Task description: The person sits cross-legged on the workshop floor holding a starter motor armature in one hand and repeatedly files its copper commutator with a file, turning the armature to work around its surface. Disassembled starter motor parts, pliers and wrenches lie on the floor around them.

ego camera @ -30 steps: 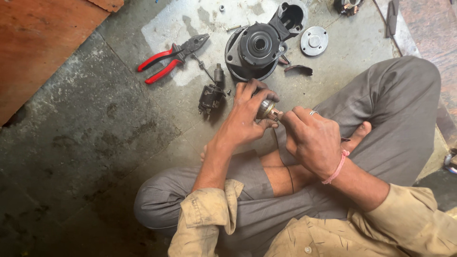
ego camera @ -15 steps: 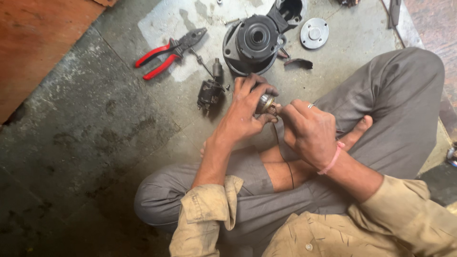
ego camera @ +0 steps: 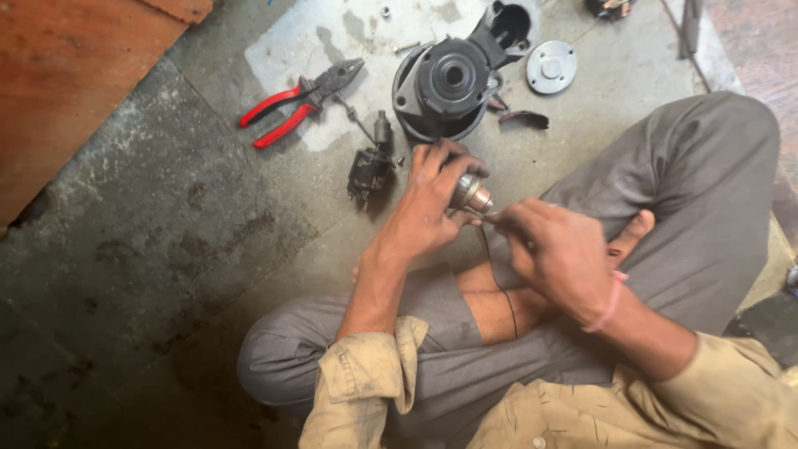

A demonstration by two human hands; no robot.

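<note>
My left hand [ego camera: 428, 204] is closed around a small round metal part [ego camera: 472, 193] held above my crossed legs. My right hand [ego camera: 559, 249] grips a thin tool [ego camera: 490, 218] whose tip touches that part. A thin dark wire [ego camera: 500, 283] hangs down from the hands over my leg. Just beyond my left hand, on the concrete floor, lie a small black greasy component [ego camera: 368, 168] and a large round black motor housing [ego camera: 449, 87].
Red-handled pliers [ego camera: 299, 101] lie on the floor at upper left. A round silver cover plate [ego camera: 551, 66] and a curved dark piece [ego camera: 524, 119] sit near the housing. A reddish wooden board [ego camera: 66, 83] fills the top left. My grey trousers [ego camera: 690, 199] take up the right.
The view has shifted slightly, so the floor parts sit lower in frame. Both hands stay together on the small metal part, with little movement.
</note>
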